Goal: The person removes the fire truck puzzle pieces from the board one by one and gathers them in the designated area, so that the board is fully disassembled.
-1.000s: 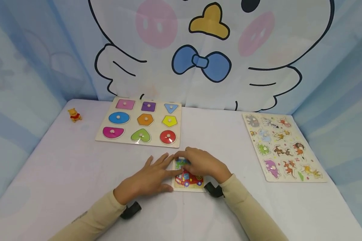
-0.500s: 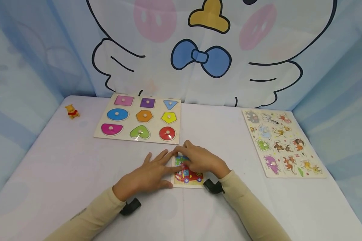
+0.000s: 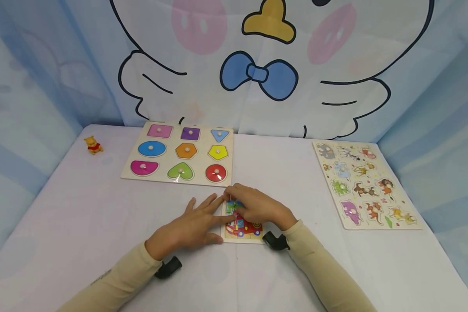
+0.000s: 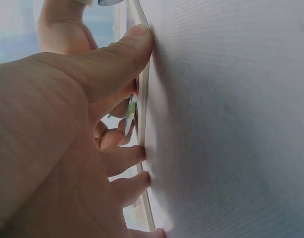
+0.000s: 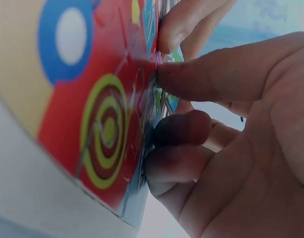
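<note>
A small jigsaw puzzle (image 3: 245, 227) showing a red vehicle lies in its tray on the table between both hands. My left hand (image 3: 189, 229) rests beside its left edge with fingers spread. Its index finger reaches onto the picture, and the thumb touches the near left corner. At the puzzle's far left part, my right hand (image 3: 261, 209) pinches a green-and-blue puzzle piece (image 3: 232, 207). Seen edge-on in the left wrist view, that piece (image 4: 130, 115) stands tilted up from the tray. Right-hand fingers cover the puzzle's far right part.
Behind the hands lies a knobbed shape board (image 3: 200, 162). An animal peg board (image 3: 356, 177) lies at the right. A small yellow bear figure (image 3: 93, 145) stands at the far left corner. A printed curtain (image 3: 203, 99) hangs behind the white table (image 3: 101, 225).
The head view has tipped slightly, so everything sits a little higher in it. My right fingers have shifted slightly with the piece, and more of its green shows. My left hand stays in place.
</note>
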Available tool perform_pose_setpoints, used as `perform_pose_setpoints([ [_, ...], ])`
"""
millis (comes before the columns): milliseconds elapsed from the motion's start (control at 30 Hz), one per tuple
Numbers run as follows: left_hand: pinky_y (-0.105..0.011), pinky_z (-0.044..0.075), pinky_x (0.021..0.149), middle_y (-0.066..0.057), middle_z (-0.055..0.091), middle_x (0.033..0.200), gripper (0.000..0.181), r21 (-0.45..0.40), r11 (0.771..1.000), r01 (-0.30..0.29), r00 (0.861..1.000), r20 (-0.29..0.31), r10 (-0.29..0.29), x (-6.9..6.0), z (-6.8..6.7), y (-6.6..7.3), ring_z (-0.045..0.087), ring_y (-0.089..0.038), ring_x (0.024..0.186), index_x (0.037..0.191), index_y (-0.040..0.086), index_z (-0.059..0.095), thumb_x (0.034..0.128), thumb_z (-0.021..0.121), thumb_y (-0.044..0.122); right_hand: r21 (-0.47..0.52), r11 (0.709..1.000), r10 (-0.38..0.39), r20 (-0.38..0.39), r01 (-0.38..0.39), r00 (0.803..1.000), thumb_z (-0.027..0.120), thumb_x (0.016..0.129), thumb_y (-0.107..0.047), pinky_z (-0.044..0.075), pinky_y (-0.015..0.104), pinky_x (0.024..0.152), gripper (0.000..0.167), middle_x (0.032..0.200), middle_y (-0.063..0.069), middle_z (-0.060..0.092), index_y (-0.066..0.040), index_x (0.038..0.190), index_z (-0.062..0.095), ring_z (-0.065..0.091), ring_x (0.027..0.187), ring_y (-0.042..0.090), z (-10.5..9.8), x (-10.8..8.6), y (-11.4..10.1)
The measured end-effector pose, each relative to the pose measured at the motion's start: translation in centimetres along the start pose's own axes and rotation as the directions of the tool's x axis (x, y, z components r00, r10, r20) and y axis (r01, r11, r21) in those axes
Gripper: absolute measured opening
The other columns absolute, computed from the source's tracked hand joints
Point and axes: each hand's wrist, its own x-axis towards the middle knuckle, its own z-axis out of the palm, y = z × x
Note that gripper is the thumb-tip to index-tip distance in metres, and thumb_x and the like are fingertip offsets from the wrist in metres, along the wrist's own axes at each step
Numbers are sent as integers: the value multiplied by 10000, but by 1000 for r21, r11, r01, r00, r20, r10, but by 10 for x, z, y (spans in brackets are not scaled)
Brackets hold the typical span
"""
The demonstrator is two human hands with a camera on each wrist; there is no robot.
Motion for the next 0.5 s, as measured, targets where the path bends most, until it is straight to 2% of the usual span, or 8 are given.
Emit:
perform_pose_setpoints([
  [200, -732, 54, 1168, -86, 180, 1701, 622, -2, 1000, -7, 1000, -7, 7, -1, -1, 1, 69, -343, 1568, 1506, 342, 521, 927, 746, 387, 27, 1000, 2, -35, -1, 999, 689, 936, -35, 514, 394, 950, 269, 1063, 19, 606, -83, 1187, 606, 566, 990, 189, -1, 0, 1],
  [500, -725, 54, 1173, -75, 172, 1704, 605, 15, 1000, 2, 1000, 2, -2, -2, -1, 1, 66, -339, 1570, 1508, 380, 509, 944, 724, 403, 2, 1000, -25, -49, 25, 998, 682, 957, -66, 525, 381, 893, 204, 1042, 16, 634, -99, 1155, 648, 583, 943, 171, -1, 0, 0],
])
